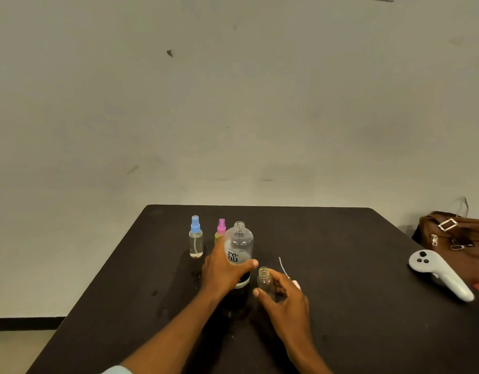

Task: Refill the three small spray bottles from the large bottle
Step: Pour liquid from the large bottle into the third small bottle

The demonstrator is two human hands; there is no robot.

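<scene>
On the dark table [341, 238], the left hand [224, 268] is gripping the upright, uncapped large bottle [239, 241], while the right hand [287, 300] is curling round an open-necked small bottle [264, 280] standing just beside it.

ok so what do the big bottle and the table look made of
Large bottle: probably clear glossy plastic; it is see-through, with moulded neck threads. Table: dark matt top, perhaps laminate or painted wood; little shine, so uncertain.

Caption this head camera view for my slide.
Left hand grips the uncapped large bottle while right hand holds an open small bottle on a dark table.
</scene>
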